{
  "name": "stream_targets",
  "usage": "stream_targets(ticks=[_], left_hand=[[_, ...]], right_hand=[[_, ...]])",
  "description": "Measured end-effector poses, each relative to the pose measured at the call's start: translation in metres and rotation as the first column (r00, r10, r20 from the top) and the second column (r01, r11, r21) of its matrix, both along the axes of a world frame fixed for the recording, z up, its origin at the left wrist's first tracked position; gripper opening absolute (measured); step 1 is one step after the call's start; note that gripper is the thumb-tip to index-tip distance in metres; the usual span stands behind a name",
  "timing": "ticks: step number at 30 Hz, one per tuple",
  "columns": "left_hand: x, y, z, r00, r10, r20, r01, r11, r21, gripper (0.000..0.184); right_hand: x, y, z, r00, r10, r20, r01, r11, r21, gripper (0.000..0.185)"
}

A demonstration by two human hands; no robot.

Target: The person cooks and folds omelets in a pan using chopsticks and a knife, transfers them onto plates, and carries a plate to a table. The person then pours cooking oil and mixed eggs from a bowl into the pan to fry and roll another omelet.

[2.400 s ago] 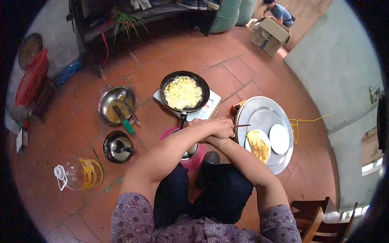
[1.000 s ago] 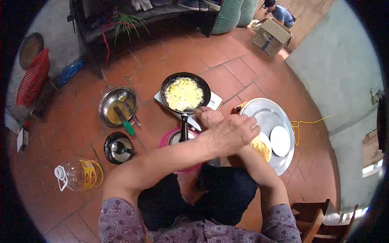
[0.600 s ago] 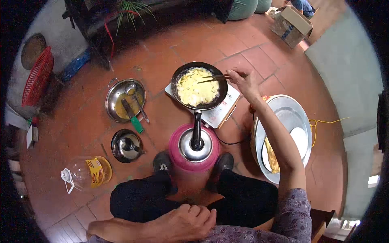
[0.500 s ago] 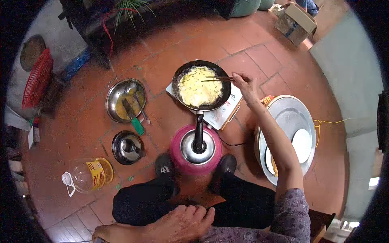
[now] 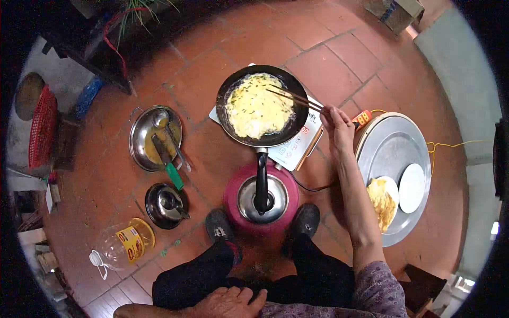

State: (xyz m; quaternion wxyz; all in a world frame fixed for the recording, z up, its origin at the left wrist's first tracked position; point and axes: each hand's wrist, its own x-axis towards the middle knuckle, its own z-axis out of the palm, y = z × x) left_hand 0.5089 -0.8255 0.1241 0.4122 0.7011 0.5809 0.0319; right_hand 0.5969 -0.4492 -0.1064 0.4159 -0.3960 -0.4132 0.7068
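Note:
My right hand [image 5: 338,130] is closed round a pair of dark chopsticks [image 5: 302,100], whose tips reach over the egg omelette [image 5: 257,108]. Whether the tips touch it I cannot tell. Flecked with green, the omelette lies spread in a black frying pan [image 5: 225,124] on a white portable cooker [image 5: 291,153]. The pan's handle points toward me, above a pink, round-based object [image 5: 233,199] with a metal lid [image 5: 246,206]. My left hand [image 5: 228,303] rests in my lap by the patterned sleeve, fingers loosely laid out and holding nothing.
Left on the tiled floor are a steel bowl [image 5: 139,132] with a ladle and green-handled knife, a smaller dark bowl [image 5: 154,204] and an oil bottle [image 5: 124,246]. At right, a round metal tray [image 5: 382,151] holds cooked egg [image 5: 383,204] and white plates [image 5: 412,188]. An orange power strip [image 5: 363,119] lies beside it.
My right hand has drawn slightly right and down, and the chopsticks now slant more. The tray's cooked egg shows fully, no longer behind my arm. The whole view has shifted a little.

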Motion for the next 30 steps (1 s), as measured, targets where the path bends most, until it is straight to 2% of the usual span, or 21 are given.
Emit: stream_targets(ticks=[2,5,6,9,10,13,14,15,17,19,20,22,24,26,27,28,29,30], left_hand=[[-0.001,-0.001,-0.001,1.000,-0.014,0.018,0.014,1.000,0.022,0.040],[0.001,-0.004,-0.004,1.000,0.023,0.011,-0.024,0.999,0.041,0.041],[0.002,-0.006,-0.004,0.999,0.043,0.005,-0.043,0.998,0.050,0.041],[0.001,-0.008,-0.002,0.999,0.033,-0.008,-0.032,0.999,0.037,0.041],[0.000,-0.008,-0.001,1.000,0.026,-0.014,-0.026,0.999,0.033,0.041],[0.001,-0.010,0.000,0.999,0.045,-0.002,-0.045,0.998,0.037,0.042],[0.002,-0.012,0.000,0.998,0.061,-0.001,-0.061,0.997,0.036,0.042],[0.001,-0.013,0.002,0.996,0.085,-0.013,-0.085,0.996,0.026,0.042],[0.000,-0.014,0.003,0.998,0.032,-0.051,-0.028,0.998,0.061,0.043],[-0.002,-0.016,0.001,0.996,0.030,-0.081,-0.025,0.998,0.056,0.043],[-0.004,-0.017,-0.005,0.999,0.038,-0.009,-0.037,0.995,0.090,0.041],[-0.014,-0.016,-0.021,0.990,0.043,0.137,-0.067,0.983,0.173,0.037],[-0.047,-0.009,-0.036,0.973,0.129,0.190,-0.136,0.990,0.024,0.044],[-0.097,0.002,-0.069,0.873,0.431,0.229,-0.407,0.902,-0.145,0.045],[-0.118,0.001,-0.104,0.659,0.678,0.326,-0.683,0.721,-0.117,0.043],[-0.134,-0.004,-0.137,0.552,0.811,0.195,-0.833,0.545,0.092,0.042],[-0.154,-0.010,-0.177,0.404,0.911,0.088,-0.910,0.391,0.137,0.046],[-0.175,-0.018,-0.215,0.286,0.958,0.014,-0.956,0.285,0.065,0.054]], right_hand=[[0.005,0.000,0.006,0.999,0.001,-0.032,0.000,1.000,0.012,0.021],[0.007,-0.004,0.013,0.970,0.086,0.227,-0.119,0.984,0.134,0.023],[0.006,-0.006,0.017,0.969,0.094,0.227,-0.125,0.984,0.130,0.023],[-0.001,-0.012,0.043,0.889,0.186,0.418,-0.345,0.872,0.347,0.024],[-0.005,-0.016,0.051,0.888,0.192,0.417,-0.350,0.871,0.345,0.024],[-0.021,-0.032,0.072,0.761,0.270,0.590,-0.552,0.747,0.370,0.022],[-0.026,-0.034,0.075,0.759,0.290,0.583,-0.566,0.737,0.370,0.022],[-0.031,-0.036,0.076,0.709,0.259,0.655,-0.605,0.702,0.377,0.021],[-0.044,-0.038,0.075,0.606,0.186,0.774,-0.682,0.622,0.385,0.020],[-0.057,-0.037,0.075,0.652,0.220,0.725,-0.671,0.613,0.418,0.019],[-0.063,-0.038,0.075,0.692,0.222,0.686,-0.644,0.620,0.448,0.018],[-0.071,-0.044,0.074,0.686,0.207,0.697,-0.653,0.598,0.465,0.018],[-0.074,-0.048,0.074,0.672,0.118,0.731,-0.648,0.572,0.503,0.018],[-0.070,-0.048,0.075,0.679,0.164,0.716,-0.654,0.577,0.488,0.018],[-0.063,-0.046,0.077,0.683,0.194,0.704,-0.655,0.588,0.474,0.019],[-0.054,-0.044,0.079,0.686,0.213,0.696,-0.654,0.601,0.460,0.019],[-0.043,-0.043,0.081,0.676,0.187,0.713,-0.650,0.607,0.457,0.019],[-0.033,-0.046,0.084,0.719,0.171,0.673,-0.610,0.619,0.494,0.019]])
